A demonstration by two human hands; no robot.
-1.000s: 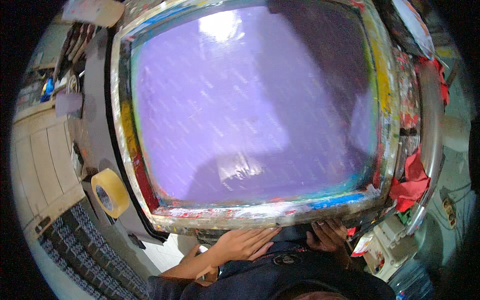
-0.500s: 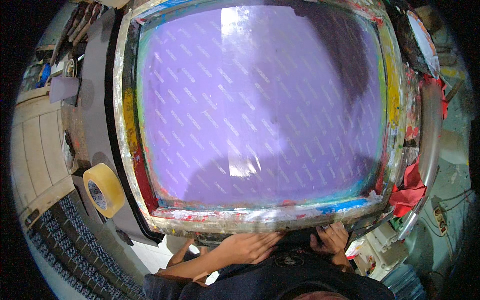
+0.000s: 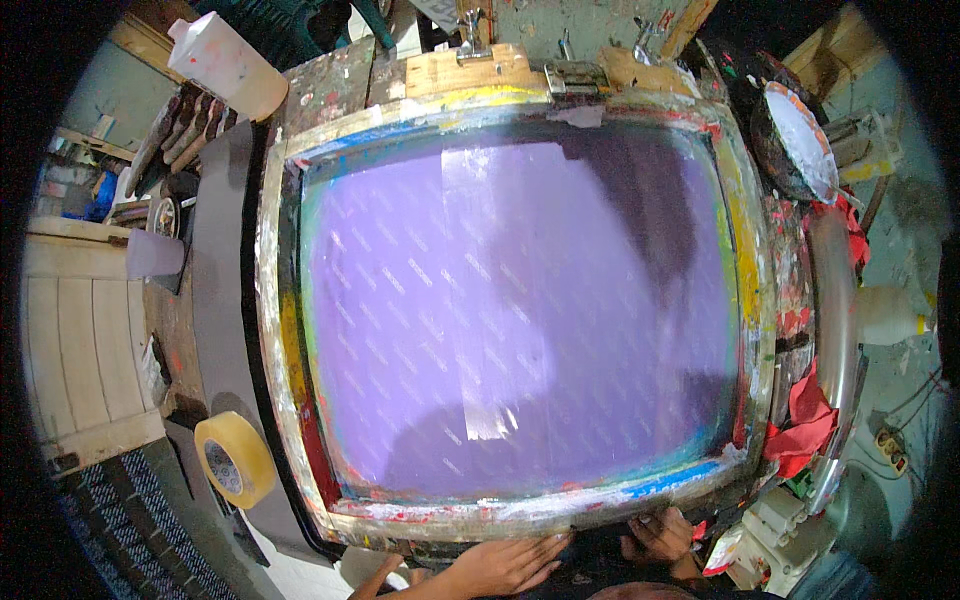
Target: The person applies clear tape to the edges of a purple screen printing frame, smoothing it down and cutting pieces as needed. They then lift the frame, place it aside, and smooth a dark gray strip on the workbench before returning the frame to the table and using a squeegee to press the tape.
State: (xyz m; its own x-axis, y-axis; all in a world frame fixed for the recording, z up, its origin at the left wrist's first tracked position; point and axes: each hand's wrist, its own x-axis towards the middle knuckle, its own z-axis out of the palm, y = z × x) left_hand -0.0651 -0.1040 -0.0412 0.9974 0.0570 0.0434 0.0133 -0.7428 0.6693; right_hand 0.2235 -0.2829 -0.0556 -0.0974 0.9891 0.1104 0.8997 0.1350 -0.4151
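A large screen-printing frame [image 3: 500, 515] with a paint-stained border lies in front of me, hinged at its far side. Its mesh panel [image 3: 400, 330] is violet, with repeated pale printed marks showing through. My left hand [image 3: 512, 563] is at the frame's near edge, its fingers stretched out side by side, holding nothing visible. Just to the right, my right hand [image 3: 662, 537] rests near the same edge, thumb apart from loosely bent fingers. Nothing shows in it, though the frame's shadow partly hides its fingers.
A roll of clear tape [image 3: 238, 460] stands on the grey strip [image 3: 222, 250] at the left. Beyond are a plastic jug [image 3: 230, 65] and several squeegees [image 3: 190, 130]. Metal clamps [image 3: 475, 40] hold the far side. Red cloth [image 3: 803, 425] and a white bowl [image 3: 800, 140] lie right.
My view has tilted up and away, so the frame sits lower and its far clamps and the jug have come into sight. Both hands stay at the near edge.
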